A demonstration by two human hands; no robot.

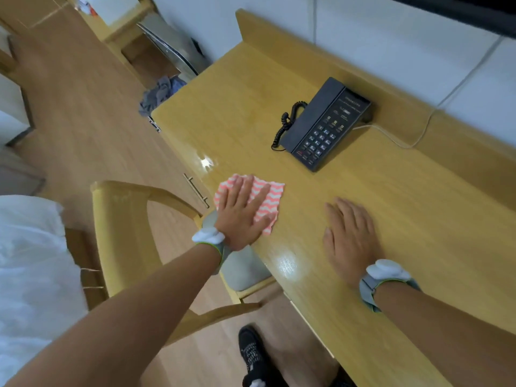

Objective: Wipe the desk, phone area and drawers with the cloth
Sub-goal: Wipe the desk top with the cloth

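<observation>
Desk: glossy yellow wood, raised back ledge along white wall.
Cloth: pink-white, near front edge, at 7 o'clock from phone.
Left hand: fingers straight, pressing cloth.
Right hand: flat on desk, at 3 o'clock from cloth.
Room: chair at 9 o'clock, wood floor.

Wooden desk with raised back ledge. Black phone near ledge. Pink-white cloth nearer front edge than phone, under left hand; right hand flat beside cloth.

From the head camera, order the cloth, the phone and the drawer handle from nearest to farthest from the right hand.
1. Cloth, to the left of the right hand, under the left hand.
2. Phone, farther back, by the desk's rear ledge.
3. Drawer handle, off the desk's left edge.
</observation>
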